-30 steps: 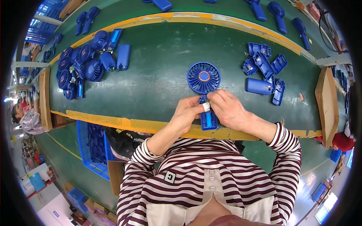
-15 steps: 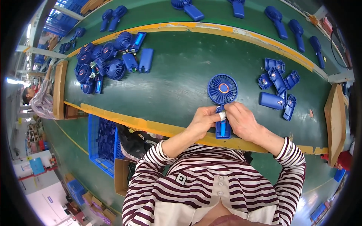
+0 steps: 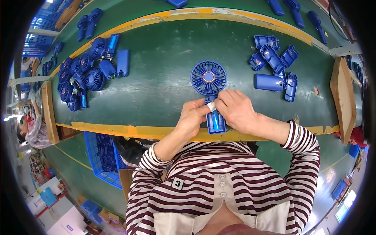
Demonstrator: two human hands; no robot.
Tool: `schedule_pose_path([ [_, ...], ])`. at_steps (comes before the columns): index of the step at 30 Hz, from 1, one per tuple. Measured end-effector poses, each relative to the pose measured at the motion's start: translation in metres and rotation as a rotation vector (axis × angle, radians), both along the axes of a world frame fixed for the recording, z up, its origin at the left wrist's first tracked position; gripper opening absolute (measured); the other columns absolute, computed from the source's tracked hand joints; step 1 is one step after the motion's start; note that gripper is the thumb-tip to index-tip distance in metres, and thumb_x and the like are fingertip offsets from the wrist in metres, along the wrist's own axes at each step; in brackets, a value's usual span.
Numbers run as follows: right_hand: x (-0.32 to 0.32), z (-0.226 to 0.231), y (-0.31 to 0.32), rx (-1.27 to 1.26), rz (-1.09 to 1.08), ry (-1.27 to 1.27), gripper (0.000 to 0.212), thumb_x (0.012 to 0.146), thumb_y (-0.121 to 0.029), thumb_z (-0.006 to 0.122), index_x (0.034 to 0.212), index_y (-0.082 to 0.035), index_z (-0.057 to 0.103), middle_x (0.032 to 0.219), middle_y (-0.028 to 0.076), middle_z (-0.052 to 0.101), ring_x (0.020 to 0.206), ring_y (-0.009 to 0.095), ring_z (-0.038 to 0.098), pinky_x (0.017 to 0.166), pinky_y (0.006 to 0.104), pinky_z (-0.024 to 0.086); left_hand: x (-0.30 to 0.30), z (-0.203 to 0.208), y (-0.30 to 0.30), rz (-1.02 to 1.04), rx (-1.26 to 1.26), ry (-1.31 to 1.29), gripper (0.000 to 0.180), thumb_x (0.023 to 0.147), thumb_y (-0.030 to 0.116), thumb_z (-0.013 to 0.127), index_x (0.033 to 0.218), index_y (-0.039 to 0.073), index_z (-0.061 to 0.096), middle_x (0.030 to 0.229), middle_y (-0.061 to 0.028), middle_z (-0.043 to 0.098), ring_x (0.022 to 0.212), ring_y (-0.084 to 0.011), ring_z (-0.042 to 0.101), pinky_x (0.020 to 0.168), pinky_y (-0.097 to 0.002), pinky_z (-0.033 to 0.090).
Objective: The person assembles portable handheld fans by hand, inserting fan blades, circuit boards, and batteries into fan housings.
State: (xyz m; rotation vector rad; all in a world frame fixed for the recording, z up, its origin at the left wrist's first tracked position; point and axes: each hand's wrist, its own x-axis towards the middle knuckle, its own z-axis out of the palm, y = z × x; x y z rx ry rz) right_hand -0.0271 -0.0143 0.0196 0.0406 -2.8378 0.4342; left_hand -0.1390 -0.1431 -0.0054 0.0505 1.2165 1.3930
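Observation:
A blue handheld fan (image 3: 208,77) lies on the green bench straight in front of me, its round grille pointing away. Its handle is uncovered, with a blue cylindrical battery (image 3: 215,120) showing inside. My left hand (image 3: 192,116) grips the neck from the left; white wrapping covers the tip of its thumb. From the right, my right hand (image 3: 238,111) closes its curled fingers over the same neck. Whether those fingertips pinch a small part there is hidden.
At the left lies a pile of blue fans (image 3: 80,72) with loose handle pieces. Several blue handle shells (image 3: 273,58) are heaped at the right. Finished-looking fans (image 3: 294,11) lie beyond the yellow ledge. Wooden boards (image 3: 340,100) stand at the bench ends; a blue crate (image 3: 94,158) sits below.
The whole view has shifted, so the bench and piles appear farther left. Both hands stay at the fan's neck, with the right fingers slightly more curled over it.

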Motion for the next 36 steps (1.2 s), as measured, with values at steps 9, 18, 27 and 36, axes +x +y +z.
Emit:
schedule_pose_path([
  [9,-0.004,-0.012,0.003,-0.08,-0.019,0.059,0.014,0.06,-0.01,0.059,0.071,-0.005,0.05,0.076,0.007,0.046,0.069,0.022,0.051,0.058,0.0325,0.042,-0.001,0.003,0.003,0.036,-0.014,-0.023,0.015,0.084,0.006,0.054,0.094,-0.002,0.06,0.084,-0.0047,0.062,0.073,-0.0115,0.06,0.067,-0.027,0.051],
  [18,-0.002,-0.009,0.005,-0.138,-0.029,0.094,0.017,0.062,-0.007,0.06,0.076,-0.004,0.051,0.074,0.008,0.045,0.065,0.024,0.051,0.056,0.0345,0.042,-0.012,0.002,0.002,0.036,0.11,-0.182,0.025,0.087,0.02,0.048,0.098,0.0,0.057,0.09,-0.0065,0.062,0.079,-0.0135,0.061,0.069,-0.0287,0.05],
  [27,-0.001,-0.011,0.006,-0.116,-0.052,0.083,0.014,0.061,-0.01,0.06,0.071,-0.006,0.05,0.075,0.008,0.045,0.068,0.022,0.052,0.058,0.0339,0.042,-0.012,0.001,0.007,-0.087,0.044,-0.003,0.018,0.082,0.005,0.059,0.099,0.0,0.06,0.085,-0.003,0.062,0.073,-0.0087,0.059,0.066,-0.0218,0.048],
  [36,-0.004,-0.005,-0.001,-0.422,-0.257,0.216,0.029,0.067,0.003,0.058,0.096,0.0,0.054,0.085,0.011,0.054,0.074,0.029,0.056,0.064,0.0364,0.046,-0.012,-0.004,0.009,0.054,0.082,0.239,0.016,0.083,0.002,0.056,0.098,-0.002,0.059,0.083,-0.0027,0.062,0.071,-0.008,0.058,0.065,-0.0226,0.047],
])
